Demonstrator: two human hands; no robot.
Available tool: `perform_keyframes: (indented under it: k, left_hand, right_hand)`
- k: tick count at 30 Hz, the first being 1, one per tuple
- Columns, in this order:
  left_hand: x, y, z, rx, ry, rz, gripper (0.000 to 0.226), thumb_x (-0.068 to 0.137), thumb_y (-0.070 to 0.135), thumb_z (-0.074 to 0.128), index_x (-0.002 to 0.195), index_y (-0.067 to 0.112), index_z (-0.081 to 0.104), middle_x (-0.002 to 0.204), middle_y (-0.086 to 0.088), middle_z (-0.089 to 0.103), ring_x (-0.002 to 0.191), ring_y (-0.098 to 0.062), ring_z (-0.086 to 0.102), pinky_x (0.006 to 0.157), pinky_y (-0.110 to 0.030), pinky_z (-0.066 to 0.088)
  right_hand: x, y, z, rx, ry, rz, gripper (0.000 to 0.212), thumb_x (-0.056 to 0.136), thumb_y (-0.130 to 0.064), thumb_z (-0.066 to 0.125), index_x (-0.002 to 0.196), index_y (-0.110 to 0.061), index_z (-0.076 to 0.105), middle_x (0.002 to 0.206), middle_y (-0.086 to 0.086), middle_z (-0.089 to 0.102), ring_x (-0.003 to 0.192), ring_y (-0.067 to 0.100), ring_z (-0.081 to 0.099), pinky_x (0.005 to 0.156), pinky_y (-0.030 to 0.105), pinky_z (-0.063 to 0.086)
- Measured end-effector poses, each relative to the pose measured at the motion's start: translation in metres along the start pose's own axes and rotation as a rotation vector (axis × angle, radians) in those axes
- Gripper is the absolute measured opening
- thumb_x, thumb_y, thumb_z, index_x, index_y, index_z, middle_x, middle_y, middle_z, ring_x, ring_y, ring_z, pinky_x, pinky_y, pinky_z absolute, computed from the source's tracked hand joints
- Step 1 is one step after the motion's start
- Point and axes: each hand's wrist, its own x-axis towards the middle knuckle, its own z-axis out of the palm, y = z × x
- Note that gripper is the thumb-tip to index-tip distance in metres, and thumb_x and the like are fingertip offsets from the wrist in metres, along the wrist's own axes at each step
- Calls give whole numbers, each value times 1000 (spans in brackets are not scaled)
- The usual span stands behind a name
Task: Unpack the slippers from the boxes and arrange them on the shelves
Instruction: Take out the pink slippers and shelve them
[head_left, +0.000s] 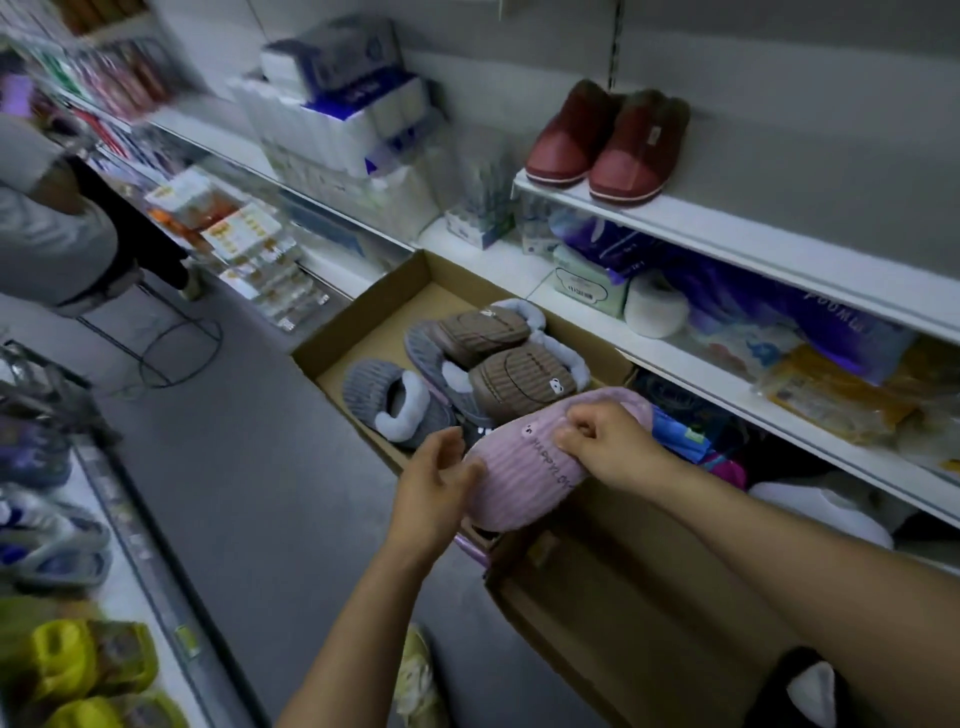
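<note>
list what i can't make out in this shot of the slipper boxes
All in the head view:
1. Pink slipper: sole and opening face away, and the right hand covers part of its top.
2. Goods top left: motion blur, labels unreadable.
3. Black thing: cut off by the bottom edge.
4. Low stock behind the slipper: too dark to identify.
</note>
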Motion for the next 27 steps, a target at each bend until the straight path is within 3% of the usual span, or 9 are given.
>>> perform_keyframes:
  k: [3, 5, 10, 13, 15, 17, 21, 24, 27]
  left_hand:
    - [41, -2, -43, 180, -74, 177, 40, 87, 23, 65, 126, 20, 57, 118, 7, 60, 107, -9, 56, 88, -23, 45]
    - [75, -6, -74, 248, -98, 254, 40, 84, 22, 68, 123, 21, 59, 116, 6, 60, 102, -9, 56, 90, -28, 47]
    - [161, -21, -147, 363, -221, 316, 38, 86, 28, 66, 123, 25, 57, 121, 8, 58, 96, -8, 57, 84, -24, 48]
    - [199, -30, -178, 414, -285, 344, 42, 87, 31, 65, 127, 28, 52, 124, 11, 50, 90, -4, 55, 74, -16, 45]
    - [221, -33, -191, 401, -319, 447, 50, 84, 28, 69, 129, 27, 49, 129, 11, 46, 85, -3, 54, 73, -12, 43]
    - [242, -32, -200, 452, -391, 523, 49, 83, 29, 69, 128, 26, 50, 126, 10, 49, 90, -6, 52, 72, -11, 38]
    - [278, -31, -207, 716, -526, 501, 29, 87, 39, 63, 101, 14, 60, 100, -5, 59, 85, -19, 54, 66, -25, 33]
    - [295, -41, -212, 717, -536, 463, 21, 89, 34, 60, 91, 13, 59, 92, -8, 58, 80, -22, 53, 62, -21, 28]
    - [311, -58, -212, 717, -527, 406, 15, 89, 33, 58, 88, 17, 56, 93, -2, 56, 76, -15, 49, 62, -23, 35]
  right_hand:
    - [40, -46, 28, -166, -48, -64, 27, 91, -24, 53, 65, -19, 50, 66, 1, 55, 70, 23, 56, 70, 37, 46]
    - [65, -82, 48, -298, -58, -97, 26, 93, -27, 50, 67, -21, 48, 69, -4, 52, 79, 21, 54, 78, 33, 42]
    - [136, -146, 95, -420, -21, -121, 28, 90, -38, 49, 64, -27, 47, 82, -4, 58, 93, 29, 56, 80, 35, 41]
    - [170, -173, 114, -556, -5, -186, 18, 91, -38, 50, 85, -28, 64, 108, 1, 54, 110, 24, 43, 92, 40, 36]
    - [187, -185, 125, -533, 9, -193, 22, 91, -37, 52, 95, -23, 68, 108, 2, 50, 109, 23, 42, 90, 41, 39]
    - [202, -192, 136, -497, 7, -196, 21, 91, -36, 52, 92, -21, 67, 102, 1, 45, 100, 22, 48, 82, 41, 43]
    - [224, -196, 155, -483, -31, -220, 16, 92, -32, 52, 89, -21, 62, 98, -3, 41, 91, 19, 50, 73, 35, 40]
    - [234, -187, 159, -332, 69, -187, 10, 92, -29, 53, 101, -24, 56, 110, -4, 47, 98, 17, 53, 80, 37, 46]
    - [246, -162, 143, -421, 215, -22, 32, 91, -30, 55, 121, -21, 50, 126, 2, 45, 116, 21, 47, 93, 39, 44]
